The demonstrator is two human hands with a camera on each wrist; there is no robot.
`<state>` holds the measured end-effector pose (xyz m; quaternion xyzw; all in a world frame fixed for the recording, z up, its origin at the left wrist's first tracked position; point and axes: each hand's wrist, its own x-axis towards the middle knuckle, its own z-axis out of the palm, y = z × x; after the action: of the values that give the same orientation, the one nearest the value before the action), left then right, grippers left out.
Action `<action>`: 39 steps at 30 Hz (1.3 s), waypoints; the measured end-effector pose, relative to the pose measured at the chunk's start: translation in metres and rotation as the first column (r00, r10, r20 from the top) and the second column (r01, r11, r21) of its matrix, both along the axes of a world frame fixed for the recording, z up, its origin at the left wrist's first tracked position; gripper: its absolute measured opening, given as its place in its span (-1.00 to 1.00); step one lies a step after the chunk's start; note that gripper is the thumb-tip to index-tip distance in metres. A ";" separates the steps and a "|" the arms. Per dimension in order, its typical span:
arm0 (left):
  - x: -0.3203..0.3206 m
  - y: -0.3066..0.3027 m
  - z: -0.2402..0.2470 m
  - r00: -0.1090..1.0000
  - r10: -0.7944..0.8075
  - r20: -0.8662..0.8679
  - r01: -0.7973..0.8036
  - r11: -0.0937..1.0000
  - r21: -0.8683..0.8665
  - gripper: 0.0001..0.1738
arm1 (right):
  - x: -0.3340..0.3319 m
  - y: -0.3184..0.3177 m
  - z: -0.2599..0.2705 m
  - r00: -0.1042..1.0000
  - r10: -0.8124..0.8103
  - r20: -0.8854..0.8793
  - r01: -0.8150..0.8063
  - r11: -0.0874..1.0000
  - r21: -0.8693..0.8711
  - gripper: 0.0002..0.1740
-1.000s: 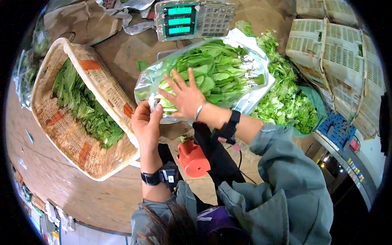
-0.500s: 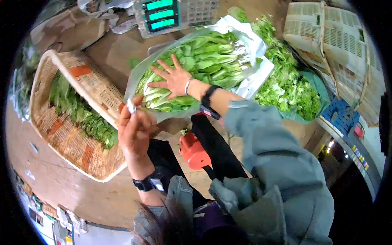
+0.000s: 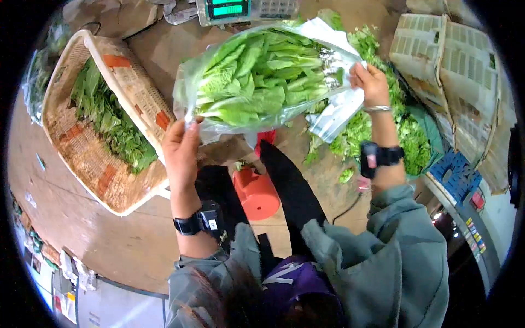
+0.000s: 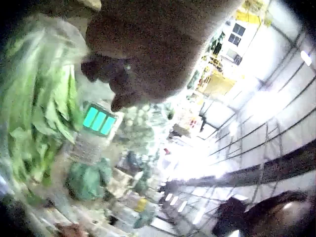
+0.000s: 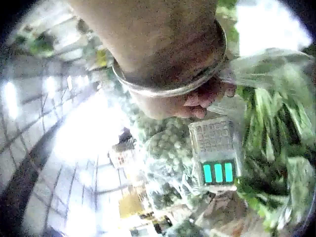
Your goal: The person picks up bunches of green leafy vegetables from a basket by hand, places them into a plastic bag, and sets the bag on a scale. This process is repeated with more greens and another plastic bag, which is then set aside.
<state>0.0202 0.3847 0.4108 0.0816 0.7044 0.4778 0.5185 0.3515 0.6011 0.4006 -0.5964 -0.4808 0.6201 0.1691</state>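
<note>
A clear plastic bag [image 3: 219, 128] full of long leafy greens [image 3: 262, 76] stretches between the two hands. At its left end, the left hand [image 3: 182, 150] pinches the gathered plastic between thumb and fingers. The right hand [image 3: 373, 86], with a bangle at its wrist, grips the opposite end beside a white sheet [image 3: 336, 117]. The roots of the greens lie toward the right hand. In the left wrist view the greens [image 4: 39, 103] hang next to the dark, blurred left hand [image 4: 143, 49]. Curled fingers of the right hand [image 5: 197, 101] show at the bag's edge in the right wrist view.
A digital scale [image 3: 273, 8] with a lit display stands beyond the bag. On the left, a tilted basket [image 3: 128, 82] contains more greens [image 3: 109, 115]. Loose frilly lettuce [image 3: 355, 136] and stacked crates [image 3: 445, 71] are at the right. A red plastic object [image 3: 256, 194] sits between the legs.
The right hand has left the top of the greens and moved right to grip the bag's right end. The left hand stays at the left end, and the bag now appears raised.
</note>
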 end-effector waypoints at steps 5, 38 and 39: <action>-0.002 -0.098 0.053 0.959 0.199 0.203 -0.216 0.974 0.069 -0.82 | 0.022 -0.088 0.067 0.981 -0.097 -0.168 0.097 0.995 -0.012 -0.71; 0.094 -0.422 -0.009 0.776 0.575 0.260 -0.620 0.773 0.139 -0.62 | -0.038 -0.321 0.033 0.884 0.261 -0.387 -0.393 0.863 -0.316 -0.30; 0.092 -0.432 -0.010 0.795 0.532 0.291 -0.590 0.789 0.172 -0.59 | -0.043 -0.319 0.023 0.908 0.246 -0.339 -0.364 0.863 -0.349 -0.45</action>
<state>0.1120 -0.0470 0.4010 -0.1222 0.5653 0.7028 0.4142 0.3081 0.2817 0.4239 -0.4389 -0.4021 0.8035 0.0077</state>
